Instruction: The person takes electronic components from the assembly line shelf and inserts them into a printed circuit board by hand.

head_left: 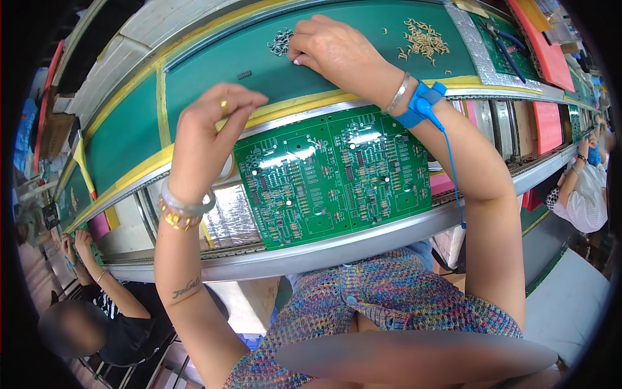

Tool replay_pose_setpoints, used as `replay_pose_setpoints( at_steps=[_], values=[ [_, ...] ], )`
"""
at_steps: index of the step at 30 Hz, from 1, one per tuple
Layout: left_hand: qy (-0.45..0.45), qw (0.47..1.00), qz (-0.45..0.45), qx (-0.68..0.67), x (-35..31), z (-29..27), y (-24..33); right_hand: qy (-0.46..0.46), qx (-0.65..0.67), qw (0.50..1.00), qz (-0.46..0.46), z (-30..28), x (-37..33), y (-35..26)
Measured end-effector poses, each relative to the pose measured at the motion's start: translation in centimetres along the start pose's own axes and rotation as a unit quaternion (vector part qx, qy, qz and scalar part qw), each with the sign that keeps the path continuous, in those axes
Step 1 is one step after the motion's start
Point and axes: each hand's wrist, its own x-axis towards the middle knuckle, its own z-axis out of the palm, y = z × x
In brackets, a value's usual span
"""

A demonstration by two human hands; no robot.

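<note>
Under my hands lies a green circuit board (pixel 337 175), fitted with many small components and resting across the metal rails. My left hand (pixel 210 126) hovers over the board's far left corner, thumb and forefinger brought together. Anything between those fingertips is too small to make out. Farther right, my right hand (pixel 334 48) is bent down beside a small pile of grey metal parts (pixel 281 43) on the green mat (pixel 272 81). Its fingers are curled together, and what they hold is hidden. A blue wrist strap (pixel 422 104) with a cord circles my right wrist.
A black chip (pixel 244 74) lies on the mat, with a heap of brass-coloured bent pieces (pixel 424 40) at the far right. Pliers (pixel 505 52) rest beyond it. Metal rail (pixel 311 243) runs along the near side. Co-workers sit left (pixel 97 324) and right (pixel 580 194).
</note>
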Motion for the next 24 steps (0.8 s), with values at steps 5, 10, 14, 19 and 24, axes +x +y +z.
replay_pose_setpoints(
  at_steps=[5,10,14,19,24],
  values=[
    [-0.023,0.991,-0.104,-0.076,-4.0,-0.9,-0.6,0.024,-0.026,0.998,-0.044,-1.0,-1.6,-1.3],
    [-0.003,0.989,-0.146,-0.037,-6.6,-0.2,-1.2,0.025,0.06,0.998,0.016,-3.0,-3.3,-2.9],
    [0.002,0.983,-0.174,-0.063,-7.1,-0.2,-1.5,0.016,0.061,0.995,0.072,-3.7,-3.6,-1.9],
    [0.023,0.974,-0.2,-0.106,-7.6,-0.3,-1.5,0.048,0.07,0.996,0.025,-2.6,-3.5,-1.1],
    [0.035,0.981,-0.169,-0.084,-7.5,0.1,-1.6,0.023,-0.001,0.999,-0.038,-2.2,-3.7,-1.0]
  ],
)
